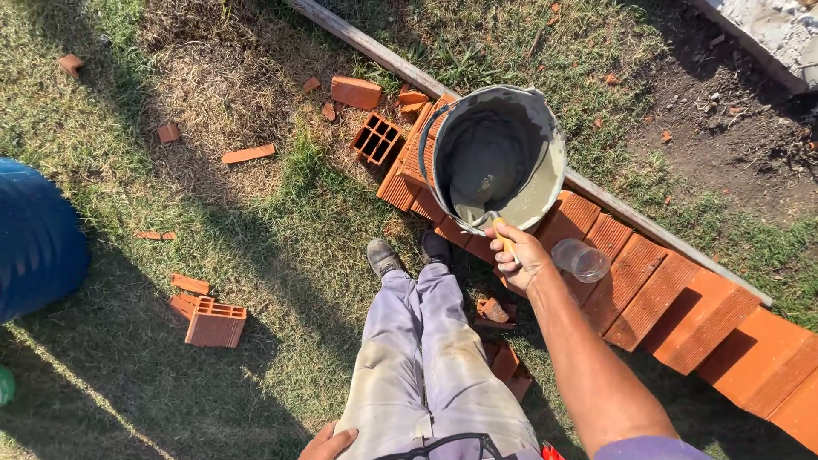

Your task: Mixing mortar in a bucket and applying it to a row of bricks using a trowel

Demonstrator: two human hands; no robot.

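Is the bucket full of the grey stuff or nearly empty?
Partly full. The bucket has grey mortar in its bottom, with smeared inner walls bare above. The right hand holds a trowel handle at its rim.

Work clothes all the way here: light grey trousers (426,366), baggy and smeared with pale dusty stains down both legs, over a pair of scuffed dark grey work shoes (382,255) with rounded toes. Up top there's a purple short sleeve (652,448), just the edge of it showing. Both forearms bare, no gloves on the right hand (520,255) or the left hand (328,445).
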